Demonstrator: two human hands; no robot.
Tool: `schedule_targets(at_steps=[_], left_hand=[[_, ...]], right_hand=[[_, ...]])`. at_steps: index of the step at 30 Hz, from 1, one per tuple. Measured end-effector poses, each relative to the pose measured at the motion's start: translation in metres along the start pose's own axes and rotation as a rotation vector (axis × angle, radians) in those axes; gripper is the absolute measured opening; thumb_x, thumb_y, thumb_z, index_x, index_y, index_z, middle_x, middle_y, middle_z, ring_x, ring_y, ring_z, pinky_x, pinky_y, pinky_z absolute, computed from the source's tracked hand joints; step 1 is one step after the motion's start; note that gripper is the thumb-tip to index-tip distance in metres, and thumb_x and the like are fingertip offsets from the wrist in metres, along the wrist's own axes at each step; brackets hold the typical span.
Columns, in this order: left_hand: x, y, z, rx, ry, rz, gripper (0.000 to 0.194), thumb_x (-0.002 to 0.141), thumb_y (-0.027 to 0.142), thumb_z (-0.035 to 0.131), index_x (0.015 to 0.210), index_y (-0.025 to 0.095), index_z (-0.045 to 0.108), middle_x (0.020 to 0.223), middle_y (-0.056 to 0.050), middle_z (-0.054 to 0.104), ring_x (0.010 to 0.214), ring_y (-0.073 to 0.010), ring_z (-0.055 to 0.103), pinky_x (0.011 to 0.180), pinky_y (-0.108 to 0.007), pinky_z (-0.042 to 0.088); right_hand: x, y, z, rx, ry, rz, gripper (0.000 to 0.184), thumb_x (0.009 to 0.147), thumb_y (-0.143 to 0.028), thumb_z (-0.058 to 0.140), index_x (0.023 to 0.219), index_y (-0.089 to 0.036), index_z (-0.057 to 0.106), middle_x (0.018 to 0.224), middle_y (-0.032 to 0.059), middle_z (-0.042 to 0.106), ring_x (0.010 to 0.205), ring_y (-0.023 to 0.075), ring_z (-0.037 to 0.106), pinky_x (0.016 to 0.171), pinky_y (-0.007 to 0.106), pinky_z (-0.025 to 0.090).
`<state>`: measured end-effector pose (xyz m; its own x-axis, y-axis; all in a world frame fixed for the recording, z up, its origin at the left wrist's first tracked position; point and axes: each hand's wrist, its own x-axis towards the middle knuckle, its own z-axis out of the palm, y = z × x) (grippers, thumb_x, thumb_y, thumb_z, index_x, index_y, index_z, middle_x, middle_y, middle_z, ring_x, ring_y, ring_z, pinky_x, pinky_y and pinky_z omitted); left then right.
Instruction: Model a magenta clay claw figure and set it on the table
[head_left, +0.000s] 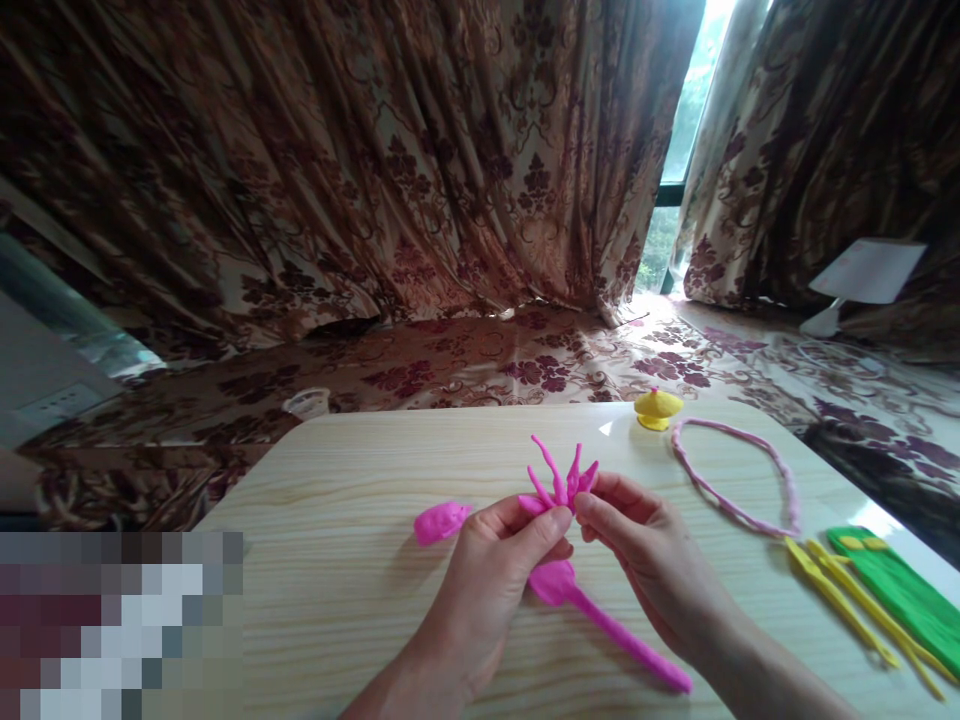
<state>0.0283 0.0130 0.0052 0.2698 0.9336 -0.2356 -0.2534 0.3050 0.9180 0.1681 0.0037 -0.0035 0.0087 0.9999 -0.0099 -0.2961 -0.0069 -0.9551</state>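
Note:
Above the middle of the table, my left hand [510, 550] pinches the base of a pink clay flower [559, 487], whose thin strands and pointed petals stick upward. My right hand [634, 525] has its thumb and fingertips closed on the flower's right side, at a petal. Below both hands a pink clay piece with a flat round end and a long stem [622, 640] lies on the wood. A lump of pink clay [439, 523] rests left of my left hand. The fingertips partly hide the flower's base.
On the right of the table [322, 600] lie a pale pink twisted clay loop [735, 500], yellow modelling tools [840, 600] and a green clay slab [900, 590]. A yellow clay piece [657, 406] stands at the back edge. Beyond are a white lamp [870, 270] and patterned curtains [450, 150].

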Motion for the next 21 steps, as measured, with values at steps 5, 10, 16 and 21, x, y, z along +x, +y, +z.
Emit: schedule_targets(at_steps=[5, 10, 16, 21], left_hand=[[0.0001, -0.0002, -0.0001, -0.006, -0.015, 0.008, 0.016, 0.069, 0.03, 0.07, 0.074, 0.016, 0.07, 0.079, -0.004, 0.067, 0.071, -0.0126, 0.058, 0.077, -0.029, 0.049], [0.0014, -0.0022, -0.0016, 0.033, 0.016, 0.023, 0.017, 0.07, 0.031, 0.069, 0.076, 0.014, 0.069, 0.069, -0.002, 0.061, 0.065, -0.0115, 0.055, 0.072, -0.029, 0.049], [0.0001, -0.0011, -0.0003, 0.047, -0.008, 0.045, 0.015, 0.071, 0.03, 0.068, 0.069, 0.015, 0.066, 0.066, -0.001, 0.06, 0.065, -0.0111, 0.054, 0.069, -0.027, 0.049], [0.0007, -0.0018, 0.0, 0.066, 0.022, 0.046, 0.016, 0.071, 0.03, 0.068, 0.069, 0.014, 0.064, 0.066, -0.002, 0.061, 0.064, -0.0119, 0.055, 0.068, -0.027, 0.049]], right_hand=[[-0.0008, -0.0011, 0.0, 0.007, -0.009, 0.013, 0.013, 0.075, -0.029, 0.067, 0.082, -0.019, 0.065, 0.08, 0.0007, 0.062, 0.071, 0.0127, 0.049, 0.065, 0.024, 0.04], [-0.002, -0.0062, 0.0, -0.048, -0.022, 0.01, 0.015, 0.078, -0.028, 0.063, 0.09, -0.019, 0.065, 0.087, 0.0024, 0.063, 0.074, 0.0134, 0.05, 0.067, 0.025, 0.04], [0.0003, -0.0051, -0.0019, -0.057, 0.003, -0.02, 0.014, 0.076, -0.032, 0.066, 0.081, -0.019, 0.067, 0.077, 0.0003, 0.062, 0.07, 0.013, 0.05, 0.065, 0.024, 0.041], [-0.0005, -0.0036, -0.0013, -0.058, -0.003, -0.009, 0.013, 0.076, -0.03, 0.066, 0.082, -0.019, 0.067, 0.078, 0.0002, 0.063, 0.069, 0.0121, 0.05, 0.065, 0.023, 0.041]])
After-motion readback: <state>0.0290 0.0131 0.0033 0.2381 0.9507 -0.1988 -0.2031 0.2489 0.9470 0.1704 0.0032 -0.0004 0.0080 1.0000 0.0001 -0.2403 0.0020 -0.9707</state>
